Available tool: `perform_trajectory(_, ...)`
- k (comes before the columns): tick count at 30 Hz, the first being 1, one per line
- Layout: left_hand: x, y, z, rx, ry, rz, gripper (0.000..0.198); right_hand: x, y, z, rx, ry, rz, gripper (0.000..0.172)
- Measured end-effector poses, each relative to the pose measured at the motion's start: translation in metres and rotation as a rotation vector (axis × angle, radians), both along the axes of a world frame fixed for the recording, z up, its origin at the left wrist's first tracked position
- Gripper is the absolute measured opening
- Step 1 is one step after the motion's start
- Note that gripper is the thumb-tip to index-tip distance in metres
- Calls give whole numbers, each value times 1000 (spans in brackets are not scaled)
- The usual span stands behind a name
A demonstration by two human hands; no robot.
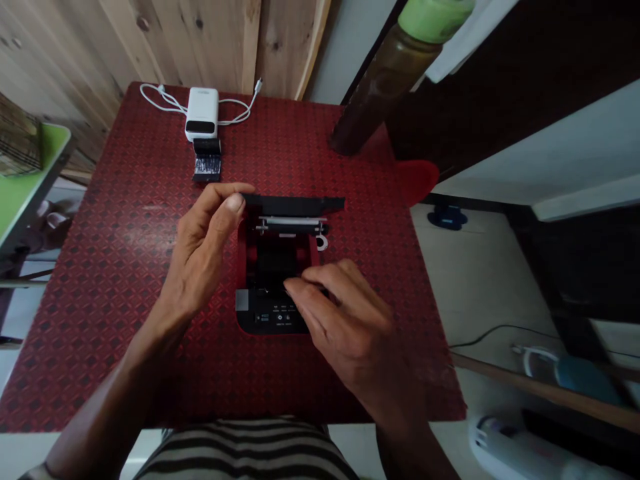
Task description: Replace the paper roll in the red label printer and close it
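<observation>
A small red and black label printer (273,319) sits on the table with its lid (295,203) raised, a metal bar and roller showing under the lid. My left hand (205,233) pinches the lid's left corner between thumb and fingers. Over the front right of the open compartment, my right hand (345,310) has its fingertips pressed together at the inner front edge. Whatever those fingers hold is hidden. Dark parts fill the compartment (277,260), too dim to make out. A white ring (322,243) lies against the printer's right side.
On the red patterned table (140,280) are a white power bank (202,110) with a white cable, and a black strip of packaging (207,161). A tall bottle (385,80) with a green lid stands at the back right. A red stool (420,180) shows beyond the right edge.
</observation>
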State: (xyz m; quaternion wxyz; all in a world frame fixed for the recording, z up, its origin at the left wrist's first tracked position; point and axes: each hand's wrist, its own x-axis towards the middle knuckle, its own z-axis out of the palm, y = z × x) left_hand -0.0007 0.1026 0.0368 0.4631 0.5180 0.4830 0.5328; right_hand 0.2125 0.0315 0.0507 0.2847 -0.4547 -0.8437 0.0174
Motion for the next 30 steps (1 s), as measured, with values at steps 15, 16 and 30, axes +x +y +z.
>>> perform_trajectory(15, -2, -67, -35, -350, -138, -43, 63, -7, -24, -23, 52, 53, -74, 24)
perform_trajectory(16, -2, -68, -36, -355, -159, -50, 62, -7, -23, -22, 44, 50, -73, 24)
perform_trajectory(30, 0, -66, -37, -332, -129, 25, 58, -9, -25, -22, -2, 65, -87, 23)
